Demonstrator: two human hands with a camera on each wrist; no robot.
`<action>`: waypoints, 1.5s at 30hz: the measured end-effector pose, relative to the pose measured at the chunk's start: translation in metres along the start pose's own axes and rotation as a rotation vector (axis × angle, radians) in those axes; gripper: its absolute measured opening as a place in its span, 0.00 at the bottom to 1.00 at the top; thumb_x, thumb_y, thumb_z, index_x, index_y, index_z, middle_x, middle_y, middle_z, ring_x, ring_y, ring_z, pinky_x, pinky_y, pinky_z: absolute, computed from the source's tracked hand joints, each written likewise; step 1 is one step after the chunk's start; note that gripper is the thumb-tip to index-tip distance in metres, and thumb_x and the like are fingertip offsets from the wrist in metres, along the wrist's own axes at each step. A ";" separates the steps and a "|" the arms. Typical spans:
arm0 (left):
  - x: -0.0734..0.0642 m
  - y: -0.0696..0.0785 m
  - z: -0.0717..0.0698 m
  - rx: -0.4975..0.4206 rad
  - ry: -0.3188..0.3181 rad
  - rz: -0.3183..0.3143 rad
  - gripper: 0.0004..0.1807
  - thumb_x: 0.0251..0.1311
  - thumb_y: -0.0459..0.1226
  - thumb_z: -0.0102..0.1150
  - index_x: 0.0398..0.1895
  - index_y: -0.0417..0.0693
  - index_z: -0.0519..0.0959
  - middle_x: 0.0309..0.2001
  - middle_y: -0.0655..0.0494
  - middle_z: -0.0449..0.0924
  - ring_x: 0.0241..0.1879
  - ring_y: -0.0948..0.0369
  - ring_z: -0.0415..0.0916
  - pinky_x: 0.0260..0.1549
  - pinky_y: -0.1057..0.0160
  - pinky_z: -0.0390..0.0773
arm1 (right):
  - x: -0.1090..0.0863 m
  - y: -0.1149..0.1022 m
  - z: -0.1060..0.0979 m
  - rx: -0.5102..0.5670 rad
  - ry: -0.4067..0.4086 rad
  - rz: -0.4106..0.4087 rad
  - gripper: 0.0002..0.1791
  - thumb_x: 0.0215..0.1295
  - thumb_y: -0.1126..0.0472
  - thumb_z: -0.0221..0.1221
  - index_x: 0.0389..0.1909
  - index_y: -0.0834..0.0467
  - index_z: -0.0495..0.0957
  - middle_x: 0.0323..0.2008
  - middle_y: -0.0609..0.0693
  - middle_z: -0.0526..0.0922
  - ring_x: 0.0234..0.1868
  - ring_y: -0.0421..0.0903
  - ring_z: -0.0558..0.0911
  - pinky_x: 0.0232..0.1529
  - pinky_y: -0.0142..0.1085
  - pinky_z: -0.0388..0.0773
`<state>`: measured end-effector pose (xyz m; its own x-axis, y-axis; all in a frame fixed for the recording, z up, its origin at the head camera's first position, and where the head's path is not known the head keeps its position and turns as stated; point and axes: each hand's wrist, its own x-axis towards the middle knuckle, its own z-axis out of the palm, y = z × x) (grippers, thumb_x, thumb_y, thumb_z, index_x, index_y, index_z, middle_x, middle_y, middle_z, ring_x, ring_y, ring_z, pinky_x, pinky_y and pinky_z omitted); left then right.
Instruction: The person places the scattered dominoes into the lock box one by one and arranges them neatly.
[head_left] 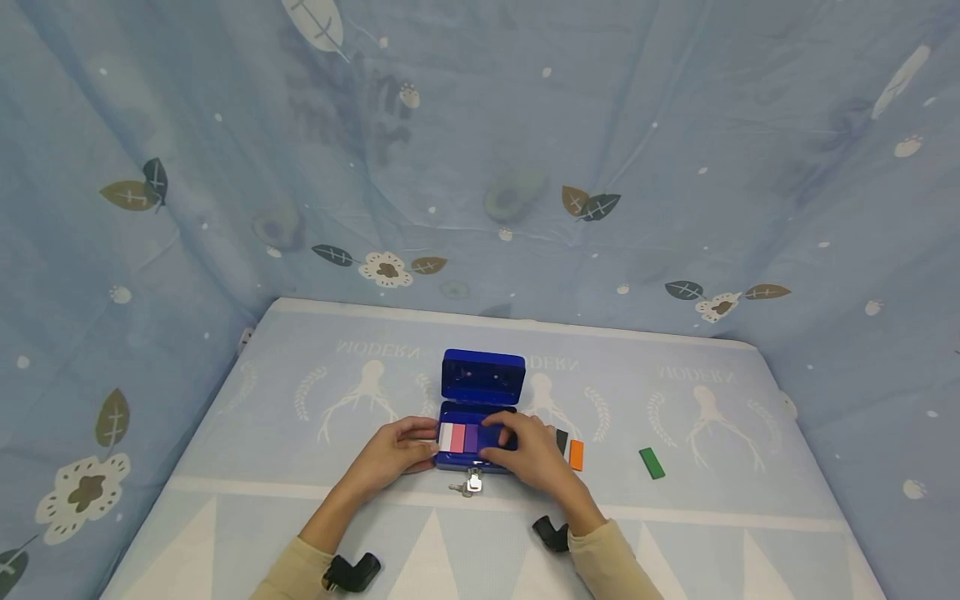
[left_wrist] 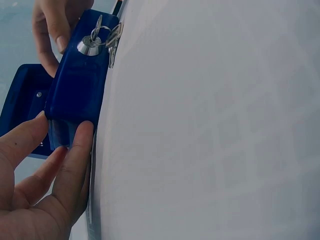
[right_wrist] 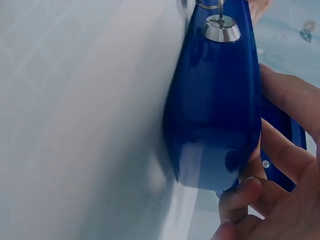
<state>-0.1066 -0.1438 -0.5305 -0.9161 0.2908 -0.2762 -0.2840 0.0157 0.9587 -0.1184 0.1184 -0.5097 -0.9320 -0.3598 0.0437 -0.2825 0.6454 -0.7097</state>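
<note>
A dark blue metal cash box (head_left: 450,460) stands on the table with its lid (head_left: 483,377) raised. White, pink and purple blocks (head_left: 471,438) lie side by side in its left half. My left hand (head_left: 390,454) presses its fingers against the box's left end, one fingertip on the upper rim. Over the right half reaches my right hand (head_left: 528,448). Its thumb and index finger are spread inside the rim, just right of the purple block. I cannot tell whether they pinch something blue there. At the front, keys hang from the silver lock (head_left: 473,481).
Just right of the box lie a black block (head_left: 562,441) and an orange block (head_left: 576,455); a green block (head_left: 652,463) is farther right. Black wrist mounts (head_left: 354,573) sit by the sleeves. A patterned curtain (head_left: 480,167) rises behind the table.
</note>
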 end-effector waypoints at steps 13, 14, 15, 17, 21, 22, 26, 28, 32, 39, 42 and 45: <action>0.000 0.000 0.000 0.010 0.000 0.005 0.28 0.64 0.30 0.64 0.64 0.27 0.69 0.57 0.33 0.74 0.51 0.49 0.80 0.46 0.55 0.85 | -0.015 0.006 -0.019 0.051 0.059 0.016 0.21 0.55 0.56 0.75 0.50 0.53 0.84 0.26 0.36 0.75 0.33 0.48 0.76 0.43 0.47 0.62; 0.000 0.000 0.000 0.013 0.003 0.004 0.28 0.64 0.29 0.64 0.64 0.27 0.69 0.57 0.33 0.74 0.51 0.49 0.80 0.46 0.55 0.85 | -0.016 0.007 -0.019 0.048 0.063 0.020 0.21 0.55 0.56 0.75 0.50 0.53 0.84 0.26 0.36 0.75 0.33 0.48 0.76 0.44 0.47 0.62; -0.001 0.000 0.000 0.014 0.005 0.003 0.28 0.64 0.29 0.64 0.64 0.27 0.69 0.57 0.33 0.75 0.51 0.49 0.80 0.46 0.55 0.85 | -0.016 0.009 -0.020 0.045 0.066 0.024 0.21 0.55 0.56 0.75 0.50 0.52 0.84 0.26 0.35 0.74 0.33 0.47 0.76 0.44 0.47 0.62; -0.001 0.001 0.000 0.014 0.007 0.002 0.27 0.64 0.29 0.64 0.64 0.27 0.69 0.57 0.33 0.75 0.51 0.48 0.80 0.46 0.55 0.85 | -0.018 0.011 -0.021 0.037 0.075 0.029 0.21 0.54 0.55 0.75 0.50 0.50 0.84 0.26 0.33 0.75 0.32 0.45 0.75 0.45 0.47 0.63; -0.002 0.003 0.000 0.008 0.002 0.001 0.28 0.64 0.29 0.64 0.64 0.26 0.68 0.57 0.32 0.74 0.52 0.48 0.79 0.47 0.54 0.85 | -0.021 0.016 -0.022 0.019 0.092 0.025 0.20 0.54 0.55 0.75 0.49 0.48 0.84 0.26 0.34 0.75 0.27 0.40 0.72 0.42 0.45 0.64; -0.002 0.004 0.000 0.006 0.000 0.002 0.28 0.64 0.29 0.64 0.64 0.26 0.68 0.57 0.32 0.74 0.52 0.48 0.79 0.47 0.53 0.84 | -0.022 0.017 -0.023 0.022 0.095 0.022 0.20 0.54 0.55 0.75 0.49 0.48 0.84 0.27 0.35 0.76 0.25 0.39 0.71 0.41 0.44 0.64; -0.002 0.004 0.000 -0.001 -0.002 0.002 0.28 0.64 0.29 0.63 0.65 0.25 0.67 0.57 0.31 0.74 0.52 0.48 0.79 0.48 0.53 0.84 | -0.025 0.020 -0.026 0.032 0.091 0.029 0.21 0.55 0.56 0.75 0.50 0.49 0.83 0.27 0.36 0.76 0.22 0.37 0.68 0.34 0.38 0.64; -0.002 0.003 0.000 -0.002 0.000 -0.001 0.28 0.64 0.29 0.63 0.64 0.26 0.68 0.57 0.32 0.74 0.51 0.48 0.79 0.47 0.53 0.84 | -0.027 0.021 -0.029 0.041 0.086 0.039 0.21 0.55 0.56 0.74 0.50 0.50 0.83 0.28 0.37 0.75 0.22 0.38 0.68 0.29 0.35 0.66; -0.002 0.001 0.000 0.008 0.004 0.001 0.27 0.64 0.29 0.64 0.64 0.27 0.69 0.57 0.33 0.74 0.51 0.49 0.80 0.46 0.55 0.85 | -0.030 0.024 -0.033 0.054 0.085 0.067 0.20 0.56 0.57 0.74 0.50 0.52 0.83 0.28 0.38 0.75 0.25 0.41 0.70 0.25 0.32 0.68; -0.003 0.003 0.000 0.004 -0.010 0.010 0.27 0.65 0.30 0.63 0.64 0.26 0.68 0.58 0.31 0.74 0.53 0.47 0.79 0.48 0.54 0.84 | -0.038 0.031 -0.042 0.058 0.106 0.092 0.20 0.56 0.59 0.74 0.49 0.54 0.83 0.28 0.41 0.74 0.23 0.40 0.69 0.22 0.31 0.66; -0.003 0.004 0.001 0.006 -0.014 0.016 0.28 0.65 0.30 0.63 0.65 0.26 0.68 0.58 0.31 0.73 0.53 0.47 0.78 0.48 0.53 0.84 | -0.042 0.036 -0.045 0.061 0.117 0.091 0.19 0.56 0.59 0.74 0.49 0.55 0.84 0.28 0.42 0.75 0.22 0.39 0.69 0.21 0.30 0.66; -0.003 0.004 0.001 0.007 -0.013 0.015 0.28 0.65 0.30 0.63 0.65 0.26 0.68 0.58 0.31 0.73 0.53 0.47 0.78 0.48 0.54 0.84 | -0.046 0.040 -0.049 0.062 0.131 0.100 0.20 0.56 0.60 0.75 0.49 0.55 0.83 0.28 0.42 0.74 0.25 0.40 0.70 0.25 0.31 0.67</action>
<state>-0.1048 -0.1434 -0.5253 -0.9164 0.3038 -0.2606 -0.2679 0.0180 0.9633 -0.0982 0.1937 -0.5059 -0.9776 -0.2022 0.0588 -0.1758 0.6297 -0.7567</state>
